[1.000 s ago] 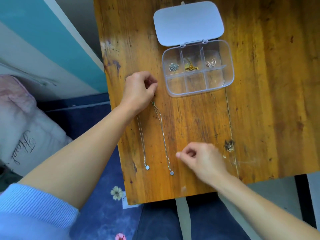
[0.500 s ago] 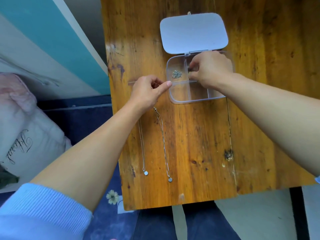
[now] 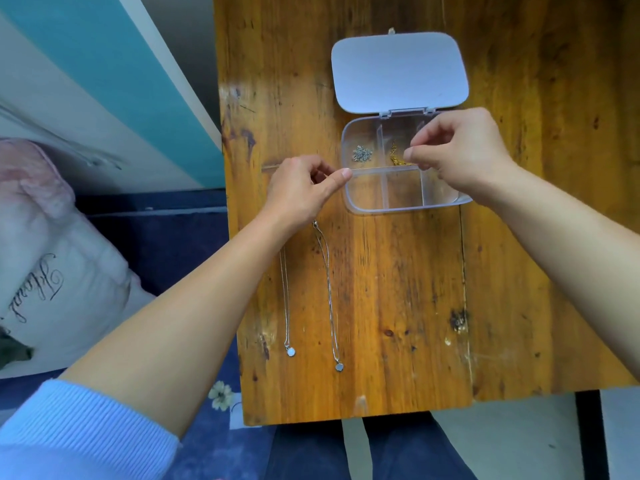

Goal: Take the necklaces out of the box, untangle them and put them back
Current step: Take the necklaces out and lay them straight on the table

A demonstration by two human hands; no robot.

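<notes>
Clear six-compartment box point(image 3: 367, 199) sits open, lid point(image 3: 398, 72) flat behind it. Silver tangle point(image 3: 362, 154) far-left cell, gold chain point(image 3: 395, 156) far-middle (partly hidden). Two silver necklaces point(image 3: 327, 292) lie stretched straight on the near table, round pendants nearest.

2 necklaces point(image 3: 327, 292) on table point(image 3: 398, 306), before box point(image 3: 367, 199); hands point(image 3: 460, 154) over box.

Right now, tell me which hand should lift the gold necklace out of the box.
Right hand: its fingertips hover over the gold necklace. The left hand rests at the box's left edge.
</notes>
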